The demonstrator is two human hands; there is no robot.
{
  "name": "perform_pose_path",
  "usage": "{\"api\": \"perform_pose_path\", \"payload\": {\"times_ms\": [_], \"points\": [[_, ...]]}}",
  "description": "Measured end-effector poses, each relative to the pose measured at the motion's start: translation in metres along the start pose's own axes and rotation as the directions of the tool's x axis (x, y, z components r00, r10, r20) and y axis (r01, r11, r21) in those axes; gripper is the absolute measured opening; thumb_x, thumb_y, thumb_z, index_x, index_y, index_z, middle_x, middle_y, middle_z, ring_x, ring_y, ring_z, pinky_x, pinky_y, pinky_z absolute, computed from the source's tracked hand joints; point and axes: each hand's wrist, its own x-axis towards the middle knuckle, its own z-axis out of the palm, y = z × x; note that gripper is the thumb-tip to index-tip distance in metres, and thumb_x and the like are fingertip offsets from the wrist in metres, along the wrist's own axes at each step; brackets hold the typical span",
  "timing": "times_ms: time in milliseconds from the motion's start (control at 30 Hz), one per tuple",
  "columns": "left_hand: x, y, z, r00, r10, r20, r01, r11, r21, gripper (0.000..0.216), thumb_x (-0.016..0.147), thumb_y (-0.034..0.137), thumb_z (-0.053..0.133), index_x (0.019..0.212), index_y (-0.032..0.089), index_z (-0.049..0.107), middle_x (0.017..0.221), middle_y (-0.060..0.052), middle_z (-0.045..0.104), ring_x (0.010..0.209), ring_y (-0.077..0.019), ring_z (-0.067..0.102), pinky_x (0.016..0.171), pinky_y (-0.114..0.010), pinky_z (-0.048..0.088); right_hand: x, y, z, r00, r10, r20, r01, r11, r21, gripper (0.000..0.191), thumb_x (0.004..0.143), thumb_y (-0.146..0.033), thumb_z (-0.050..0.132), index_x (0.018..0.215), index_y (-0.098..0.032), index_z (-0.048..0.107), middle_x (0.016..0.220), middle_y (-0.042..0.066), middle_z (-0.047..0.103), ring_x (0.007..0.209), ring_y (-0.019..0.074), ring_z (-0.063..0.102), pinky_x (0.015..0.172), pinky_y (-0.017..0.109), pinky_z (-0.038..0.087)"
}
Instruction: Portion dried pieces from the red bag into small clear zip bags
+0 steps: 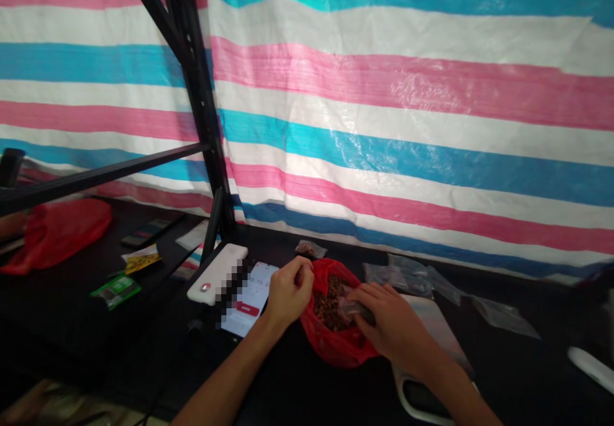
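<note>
A red plastic bag [336,351] stands with its mouth open in front of me, holding many small brown pieces [329,307] that look like nuts or beans. At its left rim is my left hand [290,290], fingers curled closed and apparently pinching the edge of the bag. My right hand [391,320] reaches in from the right, its fingers around a small clear plastic bag [346,306] over the brown pieces. Whether anything is inside that clear bag is hard to make out. Beside the red bag, partly under my right forearm, lies a flat device like a digital scale [437,327].
A phone [249,298] showing a timer and a white power bank [218,272] lie left. Behind are a small filled bag [309,248] and several clear bags [403,276]. Past a black frame post [199,93] are another red bag [71,228] and a green packet [116,290].
</note>
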Motion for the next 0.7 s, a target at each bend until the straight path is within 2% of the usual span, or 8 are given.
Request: {"api": "perform_pose_path", "payload": {"times_ms": [100,200,333,400,467,533,633,700], "points": [[-0.001,0.001,-0.001,1.0,0.01,0.013,-0.01,1.0,-0.017,0.023,0.094,0.023,0.045,0.078,0.02,0.062,0.061,0.004,0.055,0.053,-0.0109,0.052,0.055,-0.024,0.037,-0.003,0.001,-0.001,0.999,0.017,-0.04,-0.015,0.999,0.042,0.019,0.087,-0.016,0.058,0.099,-0.025,0.07,0.101,0.005,0.075,0.095,0.026,0.066,0.088,0.042,0.044],[-0.001,0.002,-0.001,1.0,0.021,0.008,-0.02,0.999,-0.025,0.023,0.094,0.023,0.045,0.079,0.02,0.062,0.062,0.004,0.057,0.054,-0.0111,0.053,0.056,-0.024,0.038,-0.013,0.012,-0.005,0.992,0.055,-0.109,-0.038,0.988,0.153,0.02,0.087,-0.021,0.058,0.102,-0.027,0.071,0.103,0.005,0.075,0.096,0.0261,0.067,0.088,0.042,0.048],[-0.001,0.003,-0.002,1.0,0.024,0.007,-0.024,1.0,-0.007,0.023,0.093,0.022,0.045,0.078,0.02,0.062,0.059,0.004,0.054,0.052,-0.0109,0.051,0.054,-0.024,0.036,-0.039,0.052,-0.011,0.956,0.184,-0.227,-0.116,0.953,0.281,0.026,0.09,-0.035,0.057,0.108,-0.026,0.073,0.11,0.009,0.075,0.1,0.0287,0.069,0.091,0.046,0.053],[0.0,0.003,-0.002,1.0,0.029,0.007,-0.029,1.0,-0.003,0.023,0.093,0.023,0.045,0.078,0.02,0.062,0.059,0.005,0.055,0.052,-0.0111,0.052,0.054,-0.023,0.036,-0.054,0.073,-0.012,0.928,0.255,-0.271,-0.179,0.945,0.274,0.028,0.089,-0.042,0.059,0.106,-0.026,0.074,0.107,0.01,0.076,0.097,0.031,0.069,0.09,0.049,0.054],[0.0,0.004,-0.002,0.999,0.039,0.014,-0.038,0.999,-0.005,0.023,0.093,0.025,0.045,0.078,0.021,0.062,0.059,0.004,0.055,0.052,-0.0112,0.052,0.053,-0.023,0.036,-0.066,0.086,-0.013,0.925,0.262,-0.275,-0.197,0.95,0.242,0.029,0.087,-0.046,0.061,0.104,-0.027,0.075,0.105,0.01,0.076,0.097,0.0328,0.069,0.09,0.052,0.054],[-0.001,0.004,-0.001,0.998,0.049,0.026,-0.049,0.999,-0.004,0.022,0.093,0.024,0.046,0.078,0.021,0.062,0.06,0.005,0.056,0.052,-0.011,0.052,0.053,-0.023,0.036,-0.075,0.091,-0.014,0.931,0.251,-0.265,-0.198,0.958,0.209,0.034,0.085,-0.046,0.064,0.112,-0.028,0.073,0.11,0.01,0.074,0.105,0.0339,0.066,0.096,0.056,0.051],[-0.003,0.004,0.001,0.998,0.053,0.046,-0.054,0.998,0.015,0.022,0.092,0.022,0.046,0.077,0.02,0.062,0.06,0.005,0.057,0.052,-0.0109,0.053,0.054,-0.023,0.037,-0.082,0.091,-0.019,0.931,0.251,-0.265,-0.197,0.956,0.216,0.055,0.083,-0.046,0.068,0.135,-0.031,0.06,0.132,0.009,0.064,0.125,0.0332,0.056,0.108,0.057,0.042],[-0.003,0.003,0.002,0.997,0.05,0.054,-0.051,0.998,0.027,0.022,0.092,0.022,0.045,0.077,0.02,0.061,0.061,0.005,0.057,0.053,-0.011,0.054,0.056,-0.023,0.038,-0.084,0.094,-0.021,0.907,0.269,-0.322,-0.181,0.943,0.279,0.058,0.087,-0.048,0.065,0.141,-0.032,0.053,0.141,0.009,0.057,0.132,0.0312,0.049,0.112,0.054,0.039]]}}
